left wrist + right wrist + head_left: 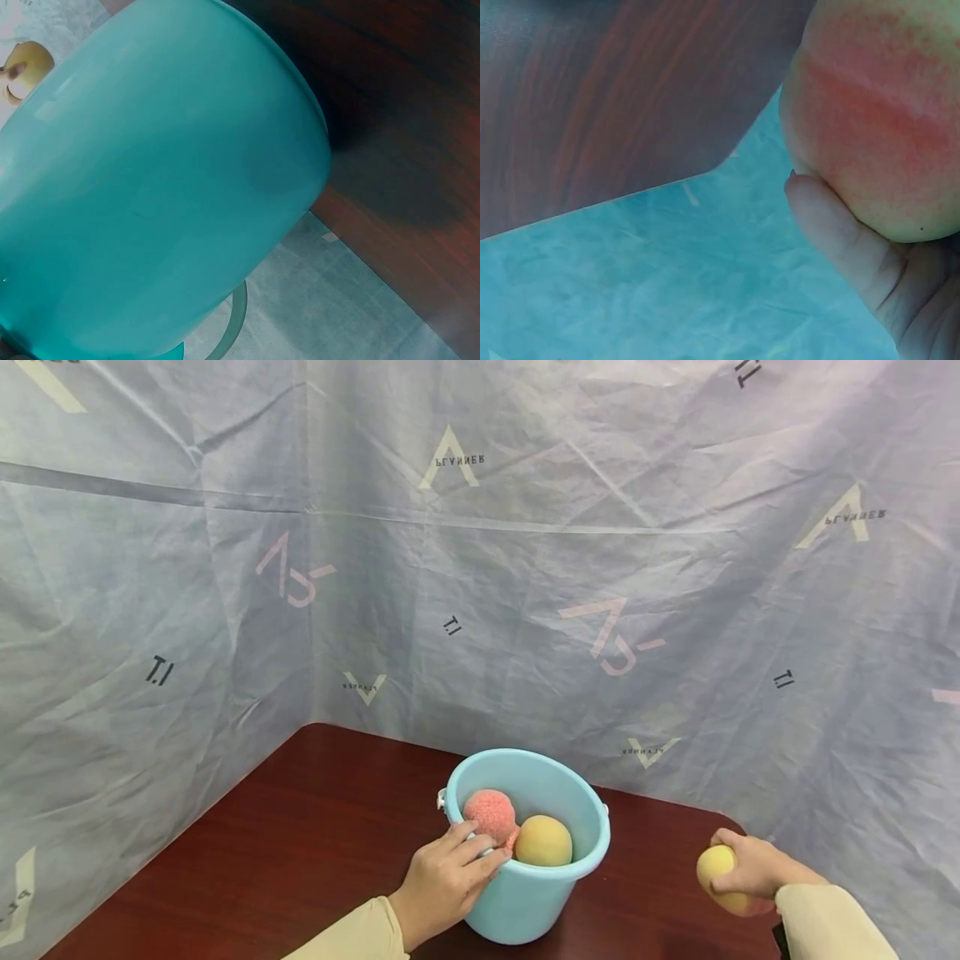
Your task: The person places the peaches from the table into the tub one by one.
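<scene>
A light blue bucket (517, 906) stands on the dark red-brown table. My left hand (450, 872) grips its near-left rim, fingers over the edge. The left wrist view is mostly filled by the wall of the bucket (165, 172). Inside the bucket are a fuzzy pink ball (490, 814) and a round yellow fruit, peach-like (544, 842); a bit of pink-red shows between them, mostly hidden. Off to the right, my right hand (753, 864) holds a yellow peach (716, 866) above the table. Close up in the right wrist view, the peach (877, 127) has a red blush, with the thumb against it.
The table (300, 835) has a rounded far-right corner, close to the right hand. Grey printed cloth (487, 568) hangs behind and along the left side. A white handle mount (442, 799) sticks out from the bucket's left side.
</scene>
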{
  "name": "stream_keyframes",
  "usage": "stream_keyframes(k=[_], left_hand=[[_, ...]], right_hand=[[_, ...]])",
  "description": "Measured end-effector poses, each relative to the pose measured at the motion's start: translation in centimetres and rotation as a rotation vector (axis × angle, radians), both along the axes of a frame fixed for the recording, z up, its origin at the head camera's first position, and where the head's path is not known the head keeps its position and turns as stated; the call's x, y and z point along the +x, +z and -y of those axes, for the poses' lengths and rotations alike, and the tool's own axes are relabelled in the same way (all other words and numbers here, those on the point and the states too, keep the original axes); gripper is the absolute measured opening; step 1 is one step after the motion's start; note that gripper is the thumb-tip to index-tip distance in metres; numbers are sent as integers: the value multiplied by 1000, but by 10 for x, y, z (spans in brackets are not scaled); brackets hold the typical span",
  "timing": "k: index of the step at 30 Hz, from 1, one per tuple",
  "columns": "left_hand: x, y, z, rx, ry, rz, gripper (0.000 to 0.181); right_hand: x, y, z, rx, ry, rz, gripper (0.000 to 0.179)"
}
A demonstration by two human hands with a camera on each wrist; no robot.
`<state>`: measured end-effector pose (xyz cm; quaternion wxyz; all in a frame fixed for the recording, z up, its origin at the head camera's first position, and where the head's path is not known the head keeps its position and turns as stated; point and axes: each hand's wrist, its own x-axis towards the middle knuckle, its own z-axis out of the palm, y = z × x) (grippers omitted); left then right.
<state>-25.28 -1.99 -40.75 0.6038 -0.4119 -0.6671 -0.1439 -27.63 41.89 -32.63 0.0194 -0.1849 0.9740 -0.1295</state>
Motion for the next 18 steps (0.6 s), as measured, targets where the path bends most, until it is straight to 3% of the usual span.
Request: stream_keyframes(k=[10, 18], left_hand=[[0, 0, 0, -3, -4, 6, 28], [0, -1, 0, -4, 7, 8, 28]], right_hand=[[0, 28, 18, -15, 3, 44, 37], [2, 40, 35, -94, -40, 145, 43]])
